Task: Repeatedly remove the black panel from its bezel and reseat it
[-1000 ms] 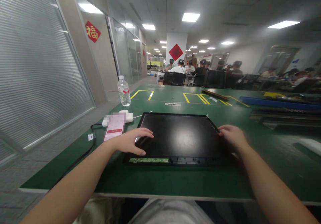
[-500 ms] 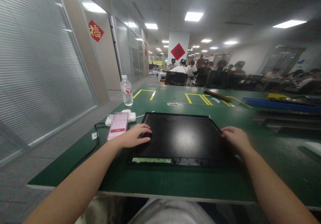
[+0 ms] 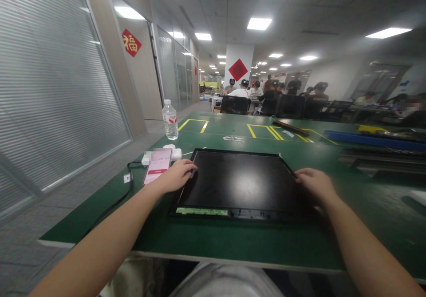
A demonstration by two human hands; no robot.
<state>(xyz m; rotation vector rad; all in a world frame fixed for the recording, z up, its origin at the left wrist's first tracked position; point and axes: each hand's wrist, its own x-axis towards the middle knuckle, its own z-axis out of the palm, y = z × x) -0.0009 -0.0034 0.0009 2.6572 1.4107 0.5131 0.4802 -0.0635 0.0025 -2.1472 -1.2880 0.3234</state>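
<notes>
A flat black display panel (image 3: pixel 239 181) lies on the green table (image 3: pixel 233 239) in front of me, with a thin green circuit strip (image 3: pixel 201 211) along its near edge. My left hand (image 3: pixel 176 176) rests on the panel's left edge, fingers curled over it. At the panel's right edge, my right hand (image 3: pixel 314 184) has its fingers bent down around the rim. The fingertips of both hands are partly hidden by the panel's edges.
A pink phone (image 3: pixel 157 166) lies left of the panel beside a white charger (image 3: pixel 175 154) with a black cable (image 3: pixel 115 203). A water bottle (image 3: pixel 170 120) stands behind. Yellow tape marks (image 3: pixel 262 130), a blue tray (image 3: pixel 372 139) and dark parts (image 3: pixel 379 161) sit further right. Seated people (image 3: pixel 266 95) work in the background.
My left hand has slid from the panel's surface out to its left edge. The right hand has stayed at the right edge. The camera has shifted slightly.
</notes>
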